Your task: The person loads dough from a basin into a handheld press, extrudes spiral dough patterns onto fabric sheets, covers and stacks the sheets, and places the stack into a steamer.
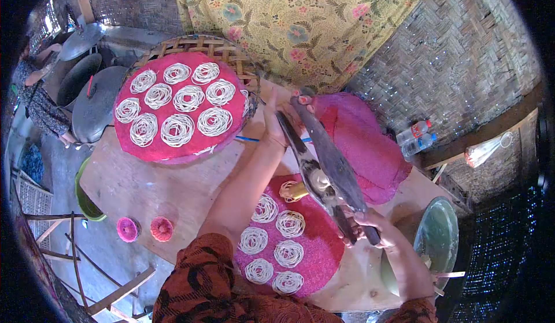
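A dark two-handled wooden press (341, 167) runs slantwise across the middle of the view. My left hand (276, 123) is closed round its upper ends, and my right hand (378, 229) grips the lower ends. Pale dough shows between the two bars. From a yellow cylinder (298, 192) on the press, thin strands come out onto a partly formed coil. Several finished white coils (289, 253) lie in rows on the pink cloth round (324, 265) beneath.
At the back left, a woven basket (231, 48) carries a pink round with several coils. Folded pink cloth (370, 149) lies right of the press. A green basin (437, 230) stands at the right edge, near two bottles (417, 138). Another person (43, 103) is by large pans.
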Available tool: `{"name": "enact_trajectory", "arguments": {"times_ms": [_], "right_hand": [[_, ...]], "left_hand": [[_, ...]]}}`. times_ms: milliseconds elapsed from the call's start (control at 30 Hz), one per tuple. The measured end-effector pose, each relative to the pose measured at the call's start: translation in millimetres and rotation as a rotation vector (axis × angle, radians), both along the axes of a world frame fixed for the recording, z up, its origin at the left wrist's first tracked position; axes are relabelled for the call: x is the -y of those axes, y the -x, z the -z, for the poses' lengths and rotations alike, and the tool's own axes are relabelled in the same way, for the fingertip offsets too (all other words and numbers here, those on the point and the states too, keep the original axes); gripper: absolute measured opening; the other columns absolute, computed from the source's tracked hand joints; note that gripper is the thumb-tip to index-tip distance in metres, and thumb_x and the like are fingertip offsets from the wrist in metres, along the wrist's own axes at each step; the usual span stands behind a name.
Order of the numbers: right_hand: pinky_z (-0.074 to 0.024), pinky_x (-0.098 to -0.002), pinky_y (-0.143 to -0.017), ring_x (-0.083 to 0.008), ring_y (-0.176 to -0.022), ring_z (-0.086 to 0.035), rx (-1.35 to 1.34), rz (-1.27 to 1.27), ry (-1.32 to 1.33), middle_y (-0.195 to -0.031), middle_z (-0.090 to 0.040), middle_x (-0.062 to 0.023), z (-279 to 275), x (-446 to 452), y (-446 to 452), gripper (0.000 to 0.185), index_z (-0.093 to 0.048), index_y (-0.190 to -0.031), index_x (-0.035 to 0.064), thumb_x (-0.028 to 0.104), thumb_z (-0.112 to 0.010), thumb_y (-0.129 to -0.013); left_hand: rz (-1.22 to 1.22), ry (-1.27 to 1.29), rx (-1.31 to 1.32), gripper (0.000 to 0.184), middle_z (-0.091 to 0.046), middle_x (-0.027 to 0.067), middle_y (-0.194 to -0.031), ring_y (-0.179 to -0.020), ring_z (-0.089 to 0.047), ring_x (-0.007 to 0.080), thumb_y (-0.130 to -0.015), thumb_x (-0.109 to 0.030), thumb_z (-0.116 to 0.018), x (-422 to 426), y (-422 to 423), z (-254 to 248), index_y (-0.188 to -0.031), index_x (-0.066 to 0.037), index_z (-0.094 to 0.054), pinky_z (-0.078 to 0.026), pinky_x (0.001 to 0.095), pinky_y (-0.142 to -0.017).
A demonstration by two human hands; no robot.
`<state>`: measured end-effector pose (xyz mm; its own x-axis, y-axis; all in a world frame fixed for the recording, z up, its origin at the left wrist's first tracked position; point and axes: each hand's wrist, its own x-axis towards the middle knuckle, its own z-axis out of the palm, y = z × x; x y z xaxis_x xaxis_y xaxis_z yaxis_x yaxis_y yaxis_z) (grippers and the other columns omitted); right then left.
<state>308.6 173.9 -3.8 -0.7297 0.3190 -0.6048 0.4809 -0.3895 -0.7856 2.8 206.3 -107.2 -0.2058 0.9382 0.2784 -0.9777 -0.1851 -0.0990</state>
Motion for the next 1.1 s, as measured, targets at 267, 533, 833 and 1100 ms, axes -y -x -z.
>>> {"name": "enact_trajectory", "arguments": {"times_ms": [267,533,833,1100], "right_hand": [[-0.0474,-0.0273,-0.053,-0.0139,-0.062,-0.058,-0.002,0.031,-0.126,-0.077,-0.060,-0.0071,9,-4,-8,0.045,-0.055,-0.102,0.0018,0.040,-0.064,-0.080],[-0.0480,-0.0282,-0.054,-0.0150,-0.061,-0.058,0.005,-0.003,-0.063,-0.076,-0.060,-0.0075,31,2,-24,0.046,-0.055,-0.101,0.0018,0.041,-0.064,-0.079],[-0.0482,-0.0290,-0.061,-0.0130,-0.065,-0.056,-0.018,0.058,-0.272,-0.075,-0.057,-0.0052,75,-10,-17,0.048,-0.054,-0.098,0.0031,0.046,-0.063,-0.079],[-0.0475,-0.0296,-0.065,-0.0159,-0.071,-0.059,0.016,0.165,-0.088,-0.085,-0.063,-0.0100,32,-11,-51,0.059,-0.053,-0.109,0.0006,0.055,-0.044,-0.087]], "left_hand": [[0.044,-0.155,-0.011,0.048,-0.051,0.0059,-0.077,-0.077,-0.054,0.0271,-0.086,-0.061,-0.039,-19,-6,-8,-0.081,-0.015,-0.050,-0.046,0.0395,-0.059],[-0.033,0.189,-0.037,0.048,-0.051,0.0057,-0.073,-0.070,-0.050,0.0276,-0.085,-0.060,-0.040,6,-22,8,-0.076,-0.013,-0.051,-0.043,0.0376,-0.065],[0.158,-0.126,-0.106,0.051,-0.052,0.0043,-0.067,-0.068,-0.051,0.0276,-0.086,-0.059,-0.040,-46,-13,17,-0.068,-0.014,-0.053,-0.043,0.0400,-0.065],[0.069,-0.049,-0.214,0.057,-0.054,0.0064,-0.071,-0.073,-0.054,0.0276,-0.086,-0.063,-0.035,-45,-48,-21,-0.074,-0.012,-0.055,-0.042,0.0435,-0.077]]}}
